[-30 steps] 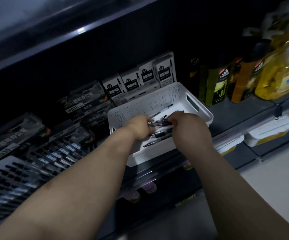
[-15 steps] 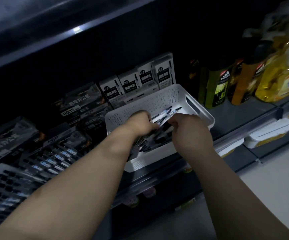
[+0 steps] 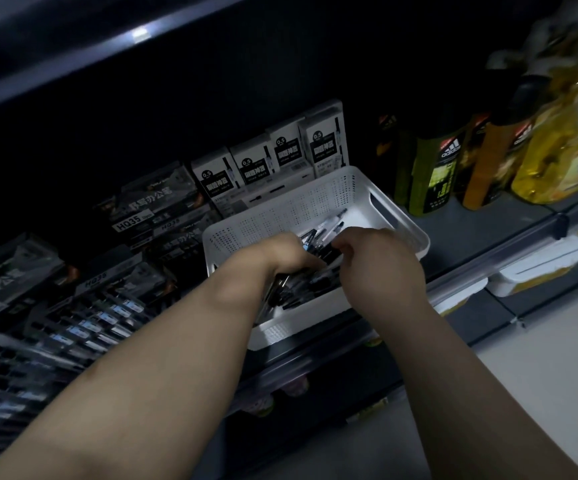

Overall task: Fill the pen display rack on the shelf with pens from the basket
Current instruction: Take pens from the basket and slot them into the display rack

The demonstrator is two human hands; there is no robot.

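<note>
A white perforated basket (image 3: 301, 209) stands on the dark shelf, with several black pens (image 3: 318, 282) lying inside it. Both my hands reach into the basket. My left hand (image 3: 280, 254) grips a bundle of pens that sticks out below its fist. My right hand (image 3: 374, 258) is curled over the pens beside it, fingers at the bundle's upper end. The tiered pen display rack (image 3: 83, 323) sits at the lower left, its rows holding black pens.
White pen boxes (image 3: 266, 161) stand behind the basket, dark HQ35 packs (image 3: 152, 209) to their left. Green and orange bottles (image 3: 439, 161) and yellow bottles (image 3: 557, 143) fill the shelf's right part. A lower shelf edge (image 3: 509, 258) and pale floor (image 3: 540, 375) lie to the right.
My hands have gathered pens together in the basket; the left hand now holds a bundle pointing down and towards me. The view has shifted slightly.
</note>
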